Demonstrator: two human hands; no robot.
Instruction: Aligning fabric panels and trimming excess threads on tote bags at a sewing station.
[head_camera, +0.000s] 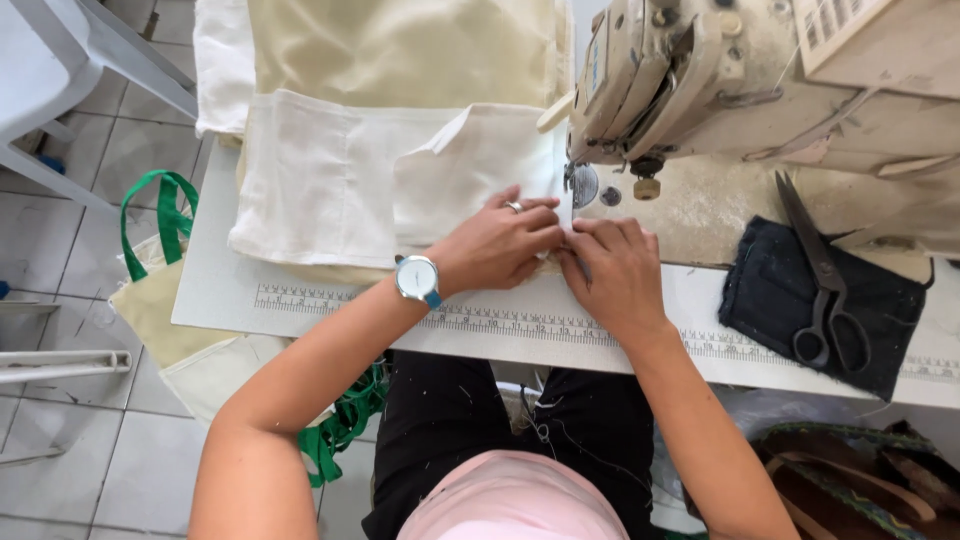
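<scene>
Head view: the left hand (497, 243) (watch on its wrist) and right hand (612, 272) pinch a white cloth (400, 180) edge together, just near of the sewing machine (700, 80). Scissors (822, 280) lie far right.

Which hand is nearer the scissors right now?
Right. The right hand rests on the white cloth by the needle, with the scissors off to its right; the left hand lies beyond it, farther away.
</scene>
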